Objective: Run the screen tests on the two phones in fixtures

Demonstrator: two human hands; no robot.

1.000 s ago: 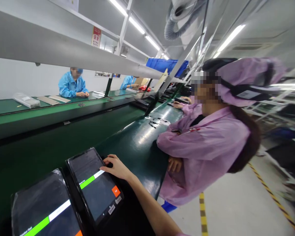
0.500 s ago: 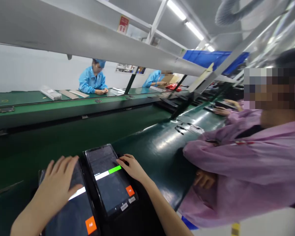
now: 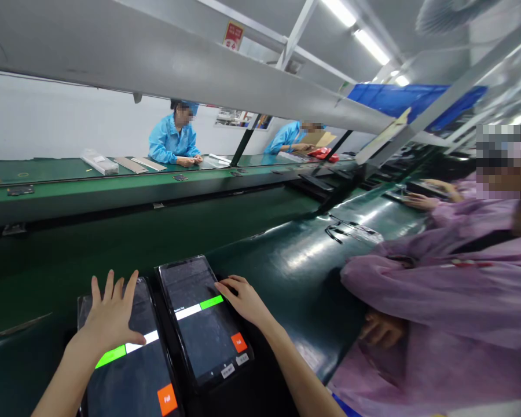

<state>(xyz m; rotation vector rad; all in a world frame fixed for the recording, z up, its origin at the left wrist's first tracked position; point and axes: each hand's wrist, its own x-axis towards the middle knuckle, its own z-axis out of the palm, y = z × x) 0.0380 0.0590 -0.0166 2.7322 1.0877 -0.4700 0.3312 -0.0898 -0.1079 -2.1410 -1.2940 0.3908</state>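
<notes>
Slid up, left hand (image 3: 110,321) lies splayed on glossy flat tablet (image 3: 128,353); right hand (image 3: 243,298) fingers loosely curled.

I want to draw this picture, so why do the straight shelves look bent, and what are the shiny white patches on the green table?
In the head view the wide lens bends straight lines near the edges, so the grey shelf beam slants and the sides look stretched. The white patches on the green belt are glare from the ceiling lights. The left hand, right hand and both tablets look sharp; the right edge is smeared.

Bare green belt (image 3: 286,260) ahead lies open; a co-worker's sleeve (image 3: 417,284) (right side) blocks passage.
</notes>
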